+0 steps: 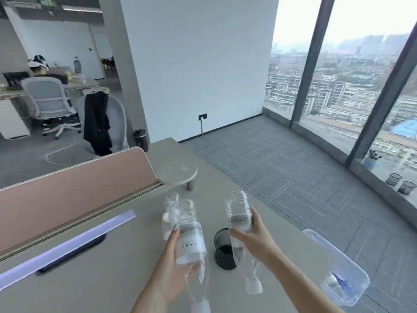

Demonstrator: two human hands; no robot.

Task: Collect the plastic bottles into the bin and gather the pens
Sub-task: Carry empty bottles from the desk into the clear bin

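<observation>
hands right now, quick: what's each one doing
Left hand: gripping clear plastic bottles, at least two, caps toward the camera.
Right hand: gripping one clear bottle, cap end down.

left bottle: cap cut by bottom edge | bin: contents blurred | mesh cup: partly hidden

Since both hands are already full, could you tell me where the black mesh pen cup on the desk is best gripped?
Grip the black mesh pen cup around its outer wall, coming from the right side. It stands upright with its mouth open, and the side facing the right hand looks unobstructed.
</observation>
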